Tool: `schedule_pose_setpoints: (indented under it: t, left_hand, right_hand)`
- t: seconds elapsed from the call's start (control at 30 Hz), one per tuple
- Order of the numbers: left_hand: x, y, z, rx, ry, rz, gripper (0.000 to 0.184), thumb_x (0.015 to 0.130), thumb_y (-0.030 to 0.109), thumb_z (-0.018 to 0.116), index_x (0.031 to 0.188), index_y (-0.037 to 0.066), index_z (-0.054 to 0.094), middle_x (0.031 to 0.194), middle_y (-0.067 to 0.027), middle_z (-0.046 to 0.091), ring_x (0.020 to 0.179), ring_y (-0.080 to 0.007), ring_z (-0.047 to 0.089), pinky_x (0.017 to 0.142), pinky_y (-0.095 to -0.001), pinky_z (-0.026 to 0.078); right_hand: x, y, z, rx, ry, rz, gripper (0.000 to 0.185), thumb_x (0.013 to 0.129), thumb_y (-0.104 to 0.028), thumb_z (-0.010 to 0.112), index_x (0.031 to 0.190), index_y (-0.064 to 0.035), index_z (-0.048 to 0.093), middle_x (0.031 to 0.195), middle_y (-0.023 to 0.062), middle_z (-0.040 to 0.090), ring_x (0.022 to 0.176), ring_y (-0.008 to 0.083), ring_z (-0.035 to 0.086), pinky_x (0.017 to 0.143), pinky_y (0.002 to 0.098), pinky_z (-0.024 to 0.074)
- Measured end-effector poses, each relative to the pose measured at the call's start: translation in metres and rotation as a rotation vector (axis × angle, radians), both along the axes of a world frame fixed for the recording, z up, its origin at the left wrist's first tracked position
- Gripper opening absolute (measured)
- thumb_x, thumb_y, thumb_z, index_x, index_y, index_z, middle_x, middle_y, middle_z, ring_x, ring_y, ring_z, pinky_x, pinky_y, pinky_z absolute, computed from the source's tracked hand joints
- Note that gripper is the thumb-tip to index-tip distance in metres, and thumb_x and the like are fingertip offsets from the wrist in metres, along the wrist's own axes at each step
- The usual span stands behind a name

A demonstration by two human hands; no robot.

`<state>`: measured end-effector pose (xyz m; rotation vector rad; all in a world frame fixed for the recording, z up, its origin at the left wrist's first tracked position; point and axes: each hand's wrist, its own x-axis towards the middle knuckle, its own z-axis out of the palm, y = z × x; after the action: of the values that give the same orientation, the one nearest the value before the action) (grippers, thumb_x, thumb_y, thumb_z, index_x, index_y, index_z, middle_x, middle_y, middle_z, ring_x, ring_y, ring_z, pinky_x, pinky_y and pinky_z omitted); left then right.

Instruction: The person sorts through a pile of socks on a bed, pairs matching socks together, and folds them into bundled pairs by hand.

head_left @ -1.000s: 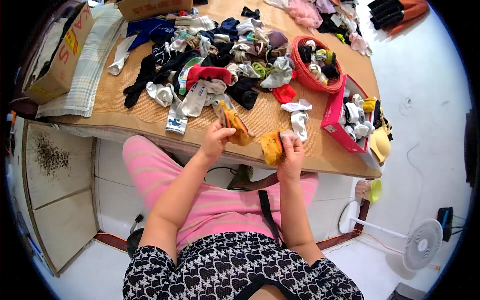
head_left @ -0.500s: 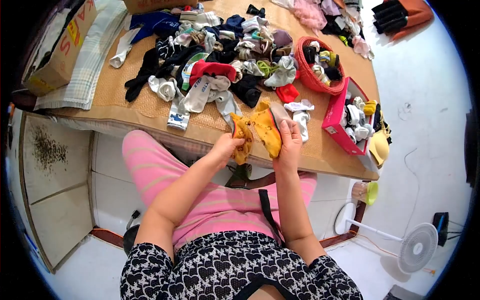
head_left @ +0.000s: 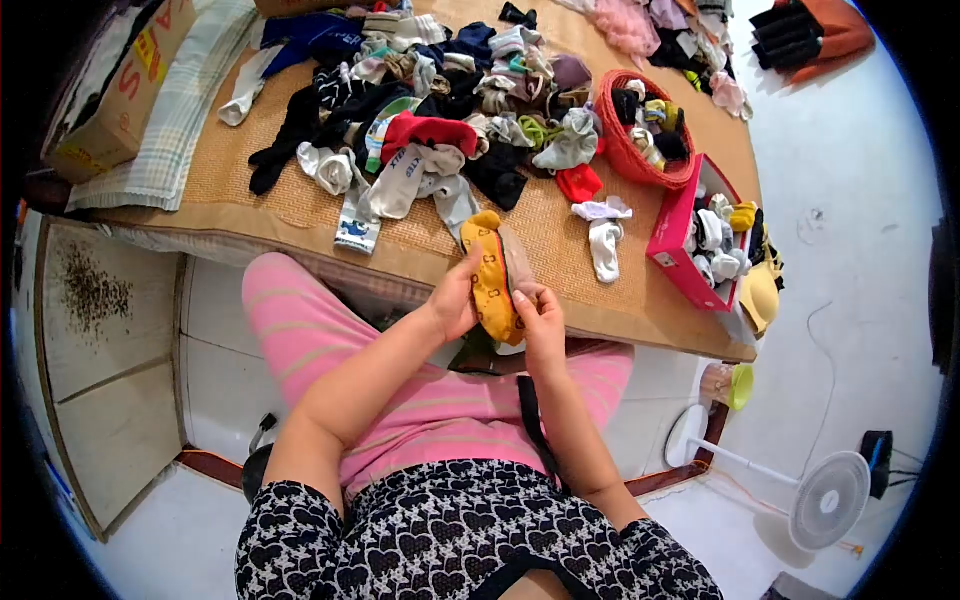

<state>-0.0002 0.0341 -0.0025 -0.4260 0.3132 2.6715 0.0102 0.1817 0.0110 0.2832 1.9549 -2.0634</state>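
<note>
Two yellow patterned socks lie together, one over the other, above the near edge of the mat. My left hand is closed on their left side. On the lower right side my right hand pinches them by the edge. Beyond them spreads a heap of mixed socks, with a grey and white lettered sock nearest. White socks lie to the right of my hands, below a red piece.
A red woven basket and a pink box, both with socks inside, stand at the right. Cardboard boxes are at the back left. A yellow bra cup hangs by the pink box. A white fan stands lower right.
The two yellow socks, apart a second ago, are now brought together and lie against each other. My right hand has moved left towards my left hand.
</note>
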Motion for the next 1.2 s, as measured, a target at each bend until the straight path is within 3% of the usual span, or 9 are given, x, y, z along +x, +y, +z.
schedule_pose_setpoints:
  t: [0.13, 0.3, 0.37, 0.43, 0.67, 0.77, 0.83, 1.1, 1.2]
  left_hand:
    - [0.003, 0.002, -0.009, -0.222, -0.013, -0.075, 0.030, 0.091, 0.016, 0.051, 0.119, 0.004, 0.049, 0.113, -0.0080, 0.058, 0.103, -0.0212, 0.058, 0.089, -0.0361, 0.047]
    - [0.002, 0.006, -0.007, -0.117, -0.022, -0.031, 0.028, 0.091, 0.017, 0.052, 0.117, 0.005, 0.050, 0.109, -0.0064, 0.060, 0.100, -0.0201, 0.059, 0.088, -0.0367, 0.047]
    - [0.000, 0.005, -0.006, -0.113, -0.001, -0.010, 0.028, 0.091, 0.017, 0.053, 0.116, 0.005, 0.051, 0.108, -0.0060, 0.060, 0.100, -0.0199, 0.059, 0.088, -0.0369, 0.048]
    - [-0.004, -0.003, -0.007, -0.204, 0.007, 0.056, 0.028, 0.092, 0.018, 0.053, 0.117, 0.006, 0.050, 0.109, -0.0058, 0.059, 0.101, -0.0196, 0.058, 0.089, -0.0373, 0.047]
    - [-0.004, -0.011, -0.014, -0.542, -0.013, 0.137, 0.024, 0.091, 0.014, 0.053, 0.113, 0.005, 0.051, 0.108, -0.0045, 0.059, 0.100, -0.0185, 0.057, 0.085, -0.0341, 0.046]
    - [0.002, -0.004, 0.001, -0.622, 0.106, 0.087, 0.022, 0.090, 0.012, 0.053, 0.110, 0.003, 0.054, 0.104, -0.0040, 0.060, 0.093, -0.0146, 0.058, 0.080, -0.0309, 0.047]
    - [0.005, -0.001, 0.005, -0.648, 0.184, 0.065, 0.020, 0.090, 0.011, 0.053, 0.107, 0.001, 0.057, 0.099, -0.0031, 0.062, 0.087, -0.0114, 0.059, 0.076, -0.0282, 0.048]
    - [0.005, -0.008, 0.007, -0.585, 0.427, -0.203, 0.028, 0.090, 0.028, 0.059, 0.101, 0.002, 0.060, 0.090, 0.0007, 0.061, 0.078, -0.0074, 0.057, 0.069, -0.0250, 0.047]
    - [0.004, -0.011, 0.006, -0.568, 0.392, -0.465, 0.031, 0.091, 0.030, 0.055, 0.102, 0.001, 0.059, 0.097, -0.0037, 0.063, 0.085, -0.0109, 0.059, 0.077, -0.0266, 0.047]
  right_hand:
    - [0.002, 0.003, -0.011, 0.192, 0.141, -0.012, 0.027, 0.085, -0.013, 0.061, 0.106, 0.0002, 0.053, 0.100, 0.0049, 0.056, 0.094, 0.0113, 0.052, 0.084, 0.0267, 0.0420]
    - [0.000, 0.007, -0.010, 0.204, 0.241, -0.070, 0.032, 0.084, -0.014, 0.064, 0.109, 0.0025, 0.053, 0.099, 0.0066, 0.059, 0.092, 0.0128, 0.056, 0.081, 0.0267, 0.0453]
    - [0.003, 0.012, 0.016, 0.002, -0.247, 0.206, 0.032, 0.083, -0.014, 0.066, 0.106, 0.0040, 0.054, 0.093, 0.0064, 0.062, 0.082, 0.0136, 0.060, 0.072, 0.0252, 0.0482]
    - [0.010, 0.017, 0.006, -0.049, -0.197, 0.196, 0.027, 0.082, -0.015, 0.067, 0.099, 0.0027, 0.058, 0.084, 0.0030, 0.063, 0.072, 0.0111, 0.059, 0.065, 0.0235, 0.0478]
    - [0.008, 0.039, -0.003, 0.401, -0.167, 0.324, 0.030, 0.077, -0.017, 0.071, 0.098, 0.0006, 0.061, 0.085, 0.0036, 0.061, 0.075, 0.0126, 0.055, 0.068, 0.0262, 0.0461]
    - [-0.008, 0.023, 0.021, 0.642, 0.423, 0.286, 0.039, 0.072, -0.016, 0.072, 0.105, -0.0005, 0.059, 0.103, 0.0107, 0.058, 0.093, 0.0220, 0.055, 0.080, 0.0311, 0.0447]
    - [-0.018, 0.008, 0.043, 0.621, 0.547, 0.279, 0.043, 0.070, -0.015, 0.072, 0.109, -0.0019, 0.058, 0.111, 0.0142, 0.051, 0.105, 0.0292, 0.049, 0.087, 0.0349, 0.0414]
    - [-0.038, 0.001, 0.042, -0.061, 0.093, 0.147, 0.014, 0.079, -0.001, 0.060, 0.093, 0.0011, 0.061, 0.088, 0.0018, 0.053, 0.080, 0.0097, 0.052, 0.073, 0.0223, 0.0421]
    - [-0.040, -0.001, 0.046, 0.002, 0.261, 0.086, 0.016, 0.078, 0.003, 0.058, 0.093, 0.0014, 0.064, 0.085, 0.0014, 0.051, 0.079, 0.0098, 0.051, 0.070, 0.0220, 0.0425]
